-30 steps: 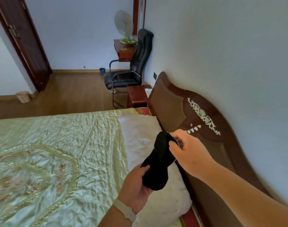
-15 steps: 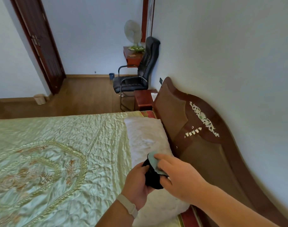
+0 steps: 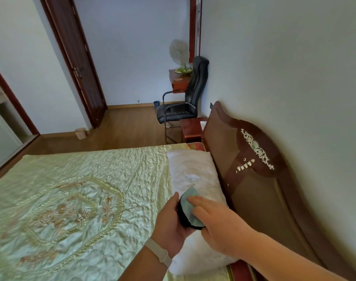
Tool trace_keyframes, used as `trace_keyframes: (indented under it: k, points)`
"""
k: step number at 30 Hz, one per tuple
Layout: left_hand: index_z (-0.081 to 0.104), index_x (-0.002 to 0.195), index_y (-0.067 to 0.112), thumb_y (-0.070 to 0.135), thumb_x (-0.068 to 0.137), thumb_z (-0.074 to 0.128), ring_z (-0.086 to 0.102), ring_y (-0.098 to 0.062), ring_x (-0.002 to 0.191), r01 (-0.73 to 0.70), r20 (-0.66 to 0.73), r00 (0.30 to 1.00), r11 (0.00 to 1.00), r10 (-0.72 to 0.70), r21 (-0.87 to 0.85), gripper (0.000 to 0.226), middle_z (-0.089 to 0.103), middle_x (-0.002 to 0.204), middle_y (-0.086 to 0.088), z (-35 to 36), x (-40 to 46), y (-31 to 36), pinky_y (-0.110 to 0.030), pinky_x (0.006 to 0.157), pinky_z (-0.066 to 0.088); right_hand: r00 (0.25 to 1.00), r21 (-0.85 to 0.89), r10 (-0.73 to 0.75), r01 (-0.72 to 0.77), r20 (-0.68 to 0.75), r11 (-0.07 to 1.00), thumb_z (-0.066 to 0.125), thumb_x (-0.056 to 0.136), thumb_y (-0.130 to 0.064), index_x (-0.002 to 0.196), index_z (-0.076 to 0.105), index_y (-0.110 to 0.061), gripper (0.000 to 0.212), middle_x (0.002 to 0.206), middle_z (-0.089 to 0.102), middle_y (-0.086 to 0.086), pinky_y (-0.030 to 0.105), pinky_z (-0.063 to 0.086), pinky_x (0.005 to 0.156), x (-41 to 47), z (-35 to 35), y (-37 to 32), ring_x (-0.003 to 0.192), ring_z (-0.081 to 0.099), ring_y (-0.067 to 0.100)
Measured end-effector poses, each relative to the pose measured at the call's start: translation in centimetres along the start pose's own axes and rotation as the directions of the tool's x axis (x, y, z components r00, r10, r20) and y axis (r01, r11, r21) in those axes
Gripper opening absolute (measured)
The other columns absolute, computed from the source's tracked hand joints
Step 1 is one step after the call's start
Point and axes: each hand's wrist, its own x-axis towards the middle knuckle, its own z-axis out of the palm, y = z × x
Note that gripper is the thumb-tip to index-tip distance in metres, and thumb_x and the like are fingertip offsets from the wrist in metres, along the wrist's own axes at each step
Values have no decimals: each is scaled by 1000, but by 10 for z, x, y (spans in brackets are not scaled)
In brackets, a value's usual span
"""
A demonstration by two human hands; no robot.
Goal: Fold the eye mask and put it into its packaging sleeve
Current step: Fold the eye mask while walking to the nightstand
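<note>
Your left hand (image 3: 174, 222), with a pale band (image 3: 159, 255) on its wrist, cups the eye mask (image 3: 188, 209) from the left and below, fingers curled shut around it. Your right hand (image 3: 215, 222) lies on top of the mask, fingers (image 3: 197, 199) extended flat and pressing on its light teal face; that hand does not close around anything. The mask is doubled over, black on the outside with the teal side showing uppermost, and it is held just above the near half of the white pillow (image 3: 195, 171). The pillow lies along the head edge of the bed, against the wooden headboard (image 3: 252, 179), which carries a pale carved ornament (image 3: 256, 149). To the left of the pillow, a quilted pale green bedspread (image 3: 75, 199) with an embroidered medallion covers the bed. Beyond the far corner of the bed stands a reddish nightstand (image 3: 193, 128), then a black office chair (image 3: 185, 102). Farther back, a fan (image 3: 178, 51) sits on a small wooden table (image 3: 178, 80) by the wall, and a dark wooden door (image 3: 79, 63) stands at the left.
</note>
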Motion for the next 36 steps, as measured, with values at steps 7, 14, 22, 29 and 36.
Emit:
trace_keyframes:
  k: [7,14,22,29,36]
  points:
    - [65,122,3,9,90,47,62,-37,113,-107,138,986,988,92,113,38,64,126,-25,0,-26,-15,-45,93,55,984,328,178,-158,-31,931,47,87,-50,128,57,-33,46,137,48,-21,20,34,105,-24,-33,10,127,39,-4]
    - [69,118,6,9,85,52,66,-32,102,-155,111,984,975,138,157,38,69,117,-22,-12,-59,-22,-42,84,58,999,372,30,-17,-28,928,58,90,-35,130,58,-31,40,127,34,-41,-3,16,96,-18,-9,-13,119,24,-27]
    - [64,118,1,8,71,67,67,-27,82,-188,-69,977,966,203,179,47,68,95,-18,-57,-101,-16,-37,70,57,986,435,-92,143,-136,889,61,82,-20,102,63,-22,20,109,56,-10,6,32,89,15,18,-87,107,46,-1]
    - [61,124,3,0,82,62,64,-45,109,-280,-198,934,954,297,109,42,65,122,-28,-143,-173,5,-58,89,53,951,259,-290,307,-104,916,56,88,-26,110,64,-14,26,113,59,-2,26,48,81,45,35,-165,104,51,15]
    - [68,117,13,5,79,67,65,-42,109,-411,-285,864,908,415,78,38,69,118,-23,-244,-285,14,-62,98,47,861,210,-505,506,-62,837,54,88,-32,113,62,-17,30,119,56,-3,37,53,81,68,66,-298,111,51,16]
